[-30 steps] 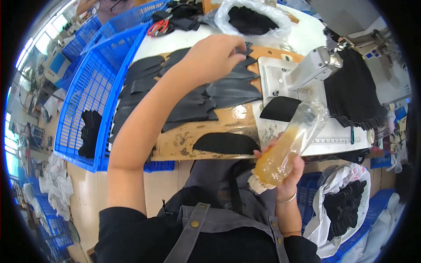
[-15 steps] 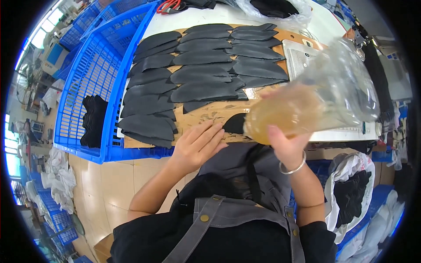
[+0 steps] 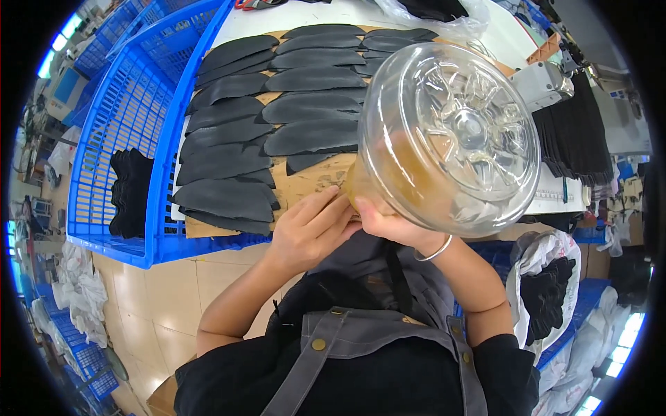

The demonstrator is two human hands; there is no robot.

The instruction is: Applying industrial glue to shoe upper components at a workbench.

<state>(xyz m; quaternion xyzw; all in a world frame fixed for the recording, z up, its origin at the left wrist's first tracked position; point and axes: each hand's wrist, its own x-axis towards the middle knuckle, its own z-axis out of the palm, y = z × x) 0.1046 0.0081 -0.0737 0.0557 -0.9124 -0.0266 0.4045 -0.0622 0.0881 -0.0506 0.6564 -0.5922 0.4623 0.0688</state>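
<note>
My right hand (image 3: 388, 222) is wrapped round a large clear plastic bottle (image 3: 479, 184) holding some amber liquid. The bottle is tipped, its broad moulded base turned up toward me and its neck end low beside my left hand. My left hand (image 3: 309, 232) rests at the near edge of the brown board (image 3: 305, 186), fingers stretched out and close together, tips beside the bottle's lower end. Whatever lies under the bottle there is hidden. Black curved flat pieces (image 3: 316, 107) cover the board in overlapping columns; the bottle blocks part of the right column.
A blue plastic crate (image 3: 149, 249) with a stack of black pieces (image 3: 132, 194) stands at the left. To the right are a white machine part (image 3: 541, 84), hanging black pieces (image 3: 576, 135) and a white bag (image 3: 572, 281) holding black pieces.
The bottle has swung left and toward me, its base now facing up, and my right hand has come next to my left. The black piece near my left fingertips has become hidden.
</note>
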